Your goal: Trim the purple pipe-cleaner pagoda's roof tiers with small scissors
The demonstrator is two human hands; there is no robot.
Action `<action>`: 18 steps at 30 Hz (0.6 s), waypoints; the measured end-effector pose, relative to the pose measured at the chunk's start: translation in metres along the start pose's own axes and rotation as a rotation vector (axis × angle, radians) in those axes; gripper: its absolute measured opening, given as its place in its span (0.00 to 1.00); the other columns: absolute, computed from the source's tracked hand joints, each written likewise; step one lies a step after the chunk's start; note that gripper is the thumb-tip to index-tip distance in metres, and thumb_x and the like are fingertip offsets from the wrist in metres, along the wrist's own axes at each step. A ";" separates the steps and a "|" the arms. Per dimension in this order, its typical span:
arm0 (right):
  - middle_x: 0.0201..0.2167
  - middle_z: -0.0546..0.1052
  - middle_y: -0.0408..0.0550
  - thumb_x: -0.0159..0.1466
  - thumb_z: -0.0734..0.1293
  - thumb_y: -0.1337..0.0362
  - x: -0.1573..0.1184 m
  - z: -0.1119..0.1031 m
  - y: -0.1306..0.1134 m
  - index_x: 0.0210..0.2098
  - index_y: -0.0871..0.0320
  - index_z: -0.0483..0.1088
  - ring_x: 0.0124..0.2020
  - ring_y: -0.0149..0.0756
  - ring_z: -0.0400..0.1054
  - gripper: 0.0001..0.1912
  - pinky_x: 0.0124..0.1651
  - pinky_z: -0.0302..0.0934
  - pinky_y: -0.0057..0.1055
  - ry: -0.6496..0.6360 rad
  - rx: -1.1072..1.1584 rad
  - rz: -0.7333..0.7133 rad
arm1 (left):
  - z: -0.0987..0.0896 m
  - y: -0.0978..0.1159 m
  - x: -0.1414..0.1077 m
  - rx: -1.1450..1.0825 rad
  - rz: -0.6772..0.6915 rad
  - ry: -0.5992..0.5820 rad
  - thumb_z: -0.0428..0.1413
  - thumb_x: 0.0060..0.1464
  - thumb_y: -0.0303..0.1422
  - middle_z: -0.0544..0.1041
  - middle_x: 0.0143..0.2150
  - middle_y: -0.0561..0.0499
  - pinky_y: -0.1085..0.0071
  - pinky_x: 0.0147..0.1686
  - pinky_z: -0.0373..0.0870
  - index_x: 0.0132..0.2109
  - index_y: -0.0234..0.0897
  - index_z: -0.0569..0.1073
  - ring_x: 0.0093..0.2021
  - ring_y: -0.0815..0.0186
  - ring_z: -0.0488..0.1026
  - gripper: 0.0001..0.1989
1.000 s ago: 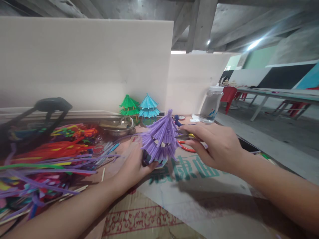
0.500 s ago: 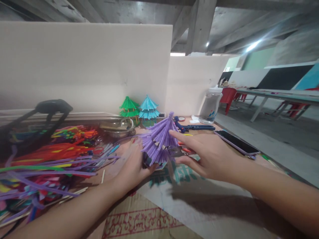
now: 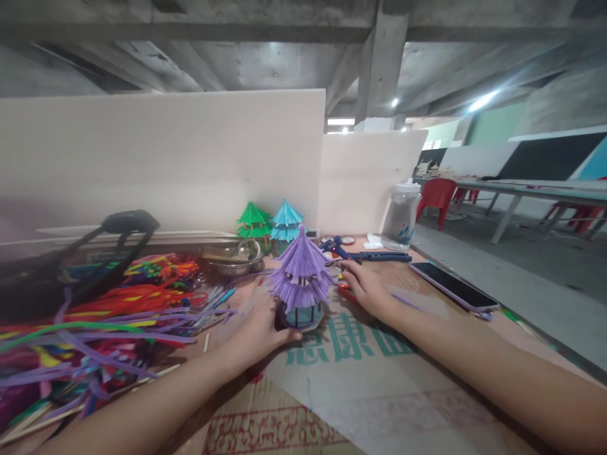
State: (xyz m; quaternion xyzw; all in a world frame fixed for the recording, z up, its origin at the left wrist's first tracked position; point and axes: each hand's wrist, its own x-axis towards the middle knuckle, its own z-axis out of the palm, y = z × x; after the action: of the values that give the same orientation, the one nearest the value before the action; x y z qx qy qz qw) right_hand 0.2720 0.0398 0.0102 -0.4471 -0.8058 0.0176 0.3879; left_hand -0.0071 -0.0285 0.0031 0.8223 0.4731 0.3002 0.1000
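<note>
A purple model pavilion (image 3: 302,272) with a two-tiered roof of fuzzy pipe cleaners stands upright on the table, showing dark posts and an octagonal base. My left hand (image 3: 258,322) grips its base from the left, thumb along the front edge; the other fingers are partly hidden. Just right of the model, my right hand (image 3: 367,291) is lowered over the table, fingers reaching forward and slightly bent. Close to those fingers lies a red-handled tool (image 3: 346,292), partly covered by the hand. Whether they touch it is unclear.
Green (image 3: 253,221) and blue (image 3: 286,220) model pavilions stand behind, near a metal bowl (image 3: 232,265). Pipe cleaners (image 3: 156,294) pile up at left beside a blurred black object (image 3: 128,221). Rightward are a glue gun (image 3: 339,246), phone (image 3: 455,287) and water bottle (image 3: 402,215).
My right hand has left the purple roof and moved down beside the red-handled tool. The pavilion, tilted before, now stands upright, still in my left hand. The view has tipped upward.
</note>
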 end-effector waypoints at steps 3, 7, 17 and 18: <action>0.51 0.74 0.51 0.70 0.64 0.55 -0.004 0.007 0.004 0.55 0.57 0.68 0.48 0.39 0.72 0.18 0.52 0.68 0.45 -0.049 -0.028 0.028 | -0.026 -0.001 0.005 0.120 -0.078 -0.164 0.59 0.51 0.34 0.73 0.62 0.44 0.57 0.64 0.61 0.56 0.39 0.74 0.65 0.51 0.66 0.23; 0.53 0.73 0.52 0.69 0.65 0.56 -0.005 0.007 -0.003 0.56 0.57 0.68 0.50 0.40 0.71 0.19 0.52 0.68 0.46 -0.120 -0.053 0.054 | -0.074 -0.008 0.009 0.196 -0.213 -0.236 0.54 0.52 0.33 0.85 0.42 0.47 0.65 0.44 0.74 0.42 0.40 0.82 0.43 0.54 0.81 0.14; 0.53 0.73 0.52 0.69 0.65 0.55 -0.002 0.005 -0.012 0.57 0.58 0.67 0.50 0.41 0.71 0.20 0.52 0.68 0.46 -0.256 -0.128 0.065 | -0.144 0.049 0.080 0.113 -0.116 0.059 0.54 0.57 0.49 0.85 0.44 0.47 0.64 0.42 0.70 0.45 0.39 0.82 0.45 0.51 0.80 0.22; 0.53 0.73 0.52 0.69 0.65 0.55 -0.002 0.005 -0.012 0.56 0.58 0.68 0.49 0.41 0.71 0.19 0.51 0.68 0.46 -0.279 -0.142 0.055 | -0.144 0.053 0.087 0.053 -0.126 0.066 0.54 0.57 0.51 0.84 0.46 0.47 0.64 0.44 0.70 0.47 0.38 0.82 0.46 0.51 0.79 0.23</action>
State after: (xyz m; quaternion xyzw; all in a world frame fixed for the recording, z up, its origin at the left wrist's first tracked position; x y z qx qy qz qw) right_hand 0.2610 0.0321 0.0103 -0.4885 -0.8386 0.0329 0.2389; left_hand -0.0212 -0.0016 0.1767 0.7829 0.5345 0.3078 0.0812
